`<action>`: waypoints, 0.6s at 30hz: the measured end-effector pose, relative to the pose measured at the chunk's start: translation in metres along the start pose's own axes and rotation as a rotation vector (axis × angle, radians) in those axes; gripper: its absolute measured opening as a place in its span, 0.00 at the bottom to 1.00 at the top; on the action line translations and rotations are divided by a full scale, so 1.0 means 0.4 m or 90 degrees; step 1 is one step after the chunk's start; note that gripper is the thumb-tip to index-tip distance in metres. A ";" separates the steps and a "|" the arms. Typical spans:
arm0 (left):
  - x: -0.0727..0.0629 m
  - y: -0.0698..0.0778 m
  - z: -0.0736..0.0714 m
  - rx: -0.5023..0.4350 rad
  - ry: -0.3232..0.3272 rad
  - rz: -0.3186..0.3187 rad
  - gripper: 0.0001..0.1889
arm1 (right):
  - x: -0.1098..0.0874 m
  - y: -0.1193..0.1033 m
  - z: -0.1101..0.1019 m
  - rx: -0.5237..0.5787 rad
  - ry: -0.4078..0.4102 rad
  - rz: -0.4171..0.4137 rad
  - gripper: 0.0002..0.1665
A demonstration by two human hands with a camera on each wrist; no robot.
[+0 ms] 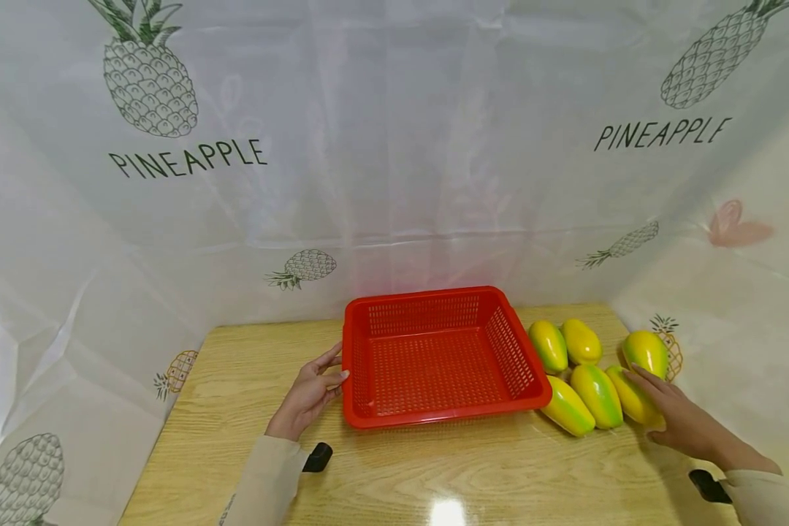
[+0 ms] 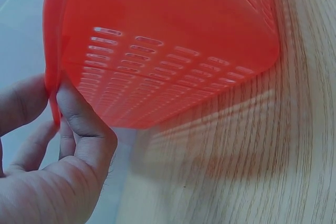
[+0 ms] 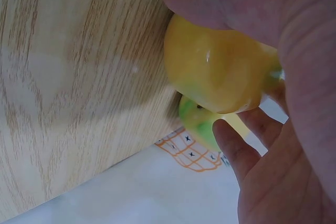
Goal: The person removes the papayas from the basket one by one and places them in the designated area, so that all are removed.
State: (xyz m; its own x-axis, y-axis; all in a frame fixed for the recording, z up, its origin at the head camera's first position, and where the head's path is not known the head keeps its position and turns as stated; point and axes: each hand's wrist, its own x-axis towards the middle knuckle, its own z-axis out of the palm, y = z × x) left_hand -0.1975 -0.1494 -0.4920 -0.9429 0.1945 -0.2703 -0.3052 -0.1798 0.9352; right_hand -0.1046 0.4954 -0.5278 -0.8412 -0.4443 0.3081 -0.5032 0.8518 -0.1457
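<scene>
A red plastic basket point(image 1: 443, 420) with slotted walls stands on the wooden table, nothing inside it. My left hand point(image 1: 310, 394) pinches its left rim, thumb on one side and fingers on the other; the left wrist view shows the rim point(image 2: 51, 61) between them. Right of the basket lie several yellow-green mangoes point(image 1: 596, 394). Around the near right mango point(image 1: 633, 398) my right hand point(image 1: 687, 424) is spread, thumb on one side and fingers on the other. In the right wrist view that mango point(image 3: 210, 66) rests on the table, partly hidden by the thumb.
Another mango point(image 1: 646, 352) lies just behind the right hand's fingers, by the table's right edge. A white sheet printed with pineapples point(image 1: 151, 88) hangs behind and beside the wooden table point(image 1: 394, 475). A dark wrist strap point(image 1: 318, 457) is on the left wrist.
</scene>
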 end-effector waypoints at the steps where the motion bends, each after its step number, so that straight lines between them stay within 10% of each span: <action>1: 0.001 0.000 0.001 0.000 0.000 0.000 0.35 | 0.000 0.001 0.000 0.005 0.002 -0.003 0.79; 18: 0.005 -0.006 0.000 0.009 0.009 0.001 0.35 | 0.011 -0.009 -0.028 0.047 -0.045 0.071 0.76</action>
State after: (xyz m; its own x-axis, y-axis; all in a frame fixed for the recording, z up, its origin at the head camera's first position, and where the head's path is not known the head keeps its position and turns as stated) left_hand -0.1987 -0.1484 -0.4947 -0.9450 0.1808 -0.2724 -0.3025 -0.1669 0.9384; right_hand -0.1042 0.4935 -0.5155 -0.9033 -0.3686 0.2195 -0.4168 0.8754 -0.2449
